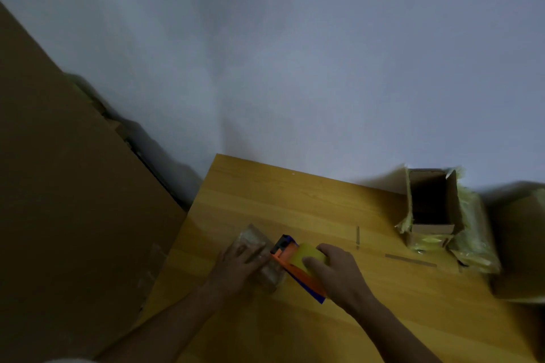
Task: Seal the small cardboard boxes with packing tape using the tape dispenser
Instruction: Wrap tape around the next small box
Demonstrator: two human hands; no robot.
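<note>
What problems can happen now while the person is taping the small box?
The left hand lies flat on the small box, right beside the tape dispenser gripped by the right hand; its fingers might meet the dispenser's front end. The box seems only pressed, so it might slide.

Single head view, looking forward-down from above table [295, 200]; wall fills upper frame.

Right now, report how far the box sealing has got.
Done: nothing shows as finished; the small box looks glossy with tape, how much is unclear. In hand: the left hand presses that box flat on the table while the right hand grips the tape dispenser against it. Left: the open box at the far right stands unsealed.
</note>
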